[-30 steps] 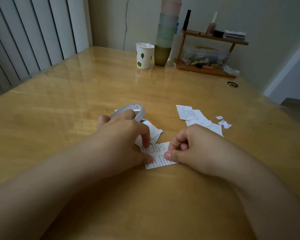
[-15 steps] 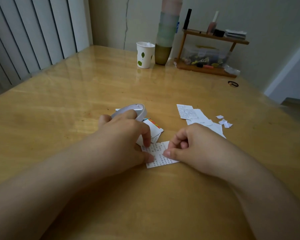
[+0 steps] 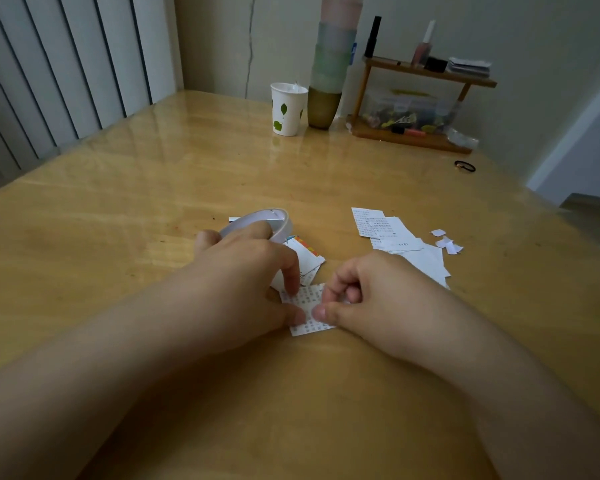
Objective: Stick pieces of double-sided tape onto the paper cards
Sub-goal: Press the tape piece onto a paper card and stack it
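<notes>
— From the head camera, where is the card?
— The printed paper card (image 3: 307, 311) lies flat on the wooden surface (image 3: 125, 209), between both hands.
— And the hands?
— The left hand (image 3: 243, 271) grips the tape roll (image 3: 260, 221), thumb on the card. The right hand (image 3: 371, 292) is curled, its thumb and fingertips pinching at the card's edge.

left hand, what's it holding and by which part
The left hand grips the tape roll by its near rim, while its thumb and forefinger rest on the printed paper card.
</notes>
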